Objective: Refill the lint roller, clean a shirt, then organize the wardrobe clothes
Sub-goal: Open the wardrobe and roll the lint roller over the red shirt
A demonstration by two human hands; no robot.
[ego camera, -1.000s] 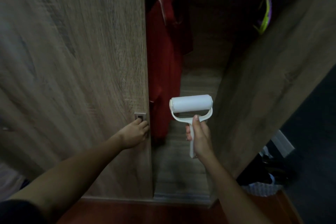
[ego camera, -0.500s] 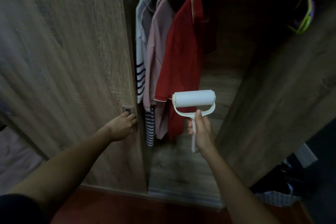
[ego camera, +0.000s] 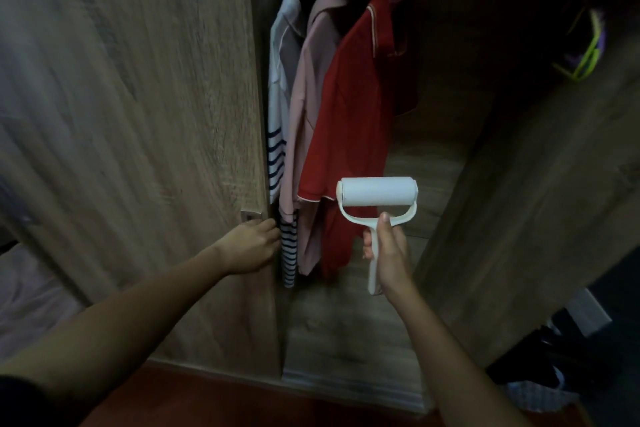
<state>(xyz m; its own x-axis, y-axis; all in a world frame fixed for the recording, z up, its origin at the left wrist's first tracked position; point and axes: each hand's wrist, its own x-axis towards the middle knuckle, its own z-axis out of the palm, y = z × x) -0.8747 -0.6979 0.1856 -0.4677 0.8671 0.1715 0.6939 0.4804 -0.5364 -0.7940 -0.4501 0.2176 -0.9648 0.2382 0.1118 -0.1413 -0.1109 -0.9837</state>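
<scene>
Wardrobe left door [ego camera: 138,149] is standing ajar; red shirt [ego camera: 349,107], pink shirt [ego camera: 311,87], striped shirt [ego camera: 277,149] are hanging inside. My left hand [ego camera: 249,246] is curling round the door's edge, right hand [ego camera: 388,253] is gripping the lint roller [ego camera: 377,196] before the red shirt

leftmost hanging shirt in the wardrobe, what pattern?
The leftmost shirt is white up top, with dark horizontal stripes lower down; it shows best in the head view.

My left hand [ego camera: 249,243] grips the edge of the wardrobe door [ego camera: 138,114], left of centre, just below its metal handle [ego camera: 251,215]. My right hand [ego camera: 389,253] holds the lint roller [ego camera: 377,196] upright in front of the hanging red shirt [ego camera: 356,107], pink shirt [ego camera: 311,97] and striped shirt [ego camera: 277,149].
</scene>
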